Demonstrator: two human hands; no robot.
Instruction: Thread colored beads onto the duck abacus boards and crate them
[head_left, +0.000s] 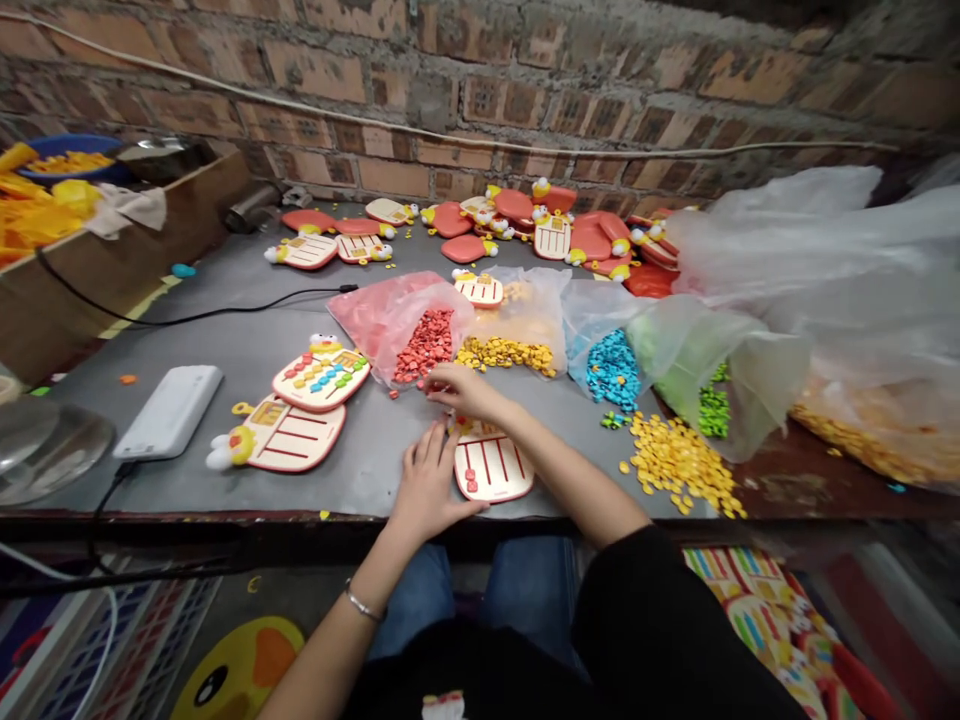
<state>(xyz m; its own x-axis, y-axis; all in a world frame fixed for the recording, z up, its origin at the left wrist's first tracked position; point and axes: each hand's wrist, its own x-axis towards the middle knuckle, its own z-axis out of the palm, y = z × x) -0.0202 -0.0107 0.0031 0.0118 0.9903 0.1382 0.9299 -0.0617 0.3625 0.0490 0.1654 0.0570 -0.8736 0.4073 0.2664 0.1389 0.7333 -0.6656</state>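
Spread wide, a left hand (429, 485) steadies a cream board (496, 475) on a gray-covered table (247, 290), its thumb along the near edge and fingers at the left side. A small mark near the board's lower edge is too small to read. The right hand (459, 388) bends over the board's far end, fingers curled close together; whether they pinch anything cannot be told.

Two glossy red pieces (471, 480) sit in the board's leftmost slot, to the right of the left fingers. Just beyond the right fingertips, a filmy plastic bag (382, 315) spills chunky red beads (425, 345); yellow beads (506, 355) lie to their right, in another bag.

Left of the left hand, a bead-filled board (322, 380) overlaps an empty-slotted one (296, 437). Open gray surface separates that pair from the left fingers, while the table's front edge runs close below the thumb.
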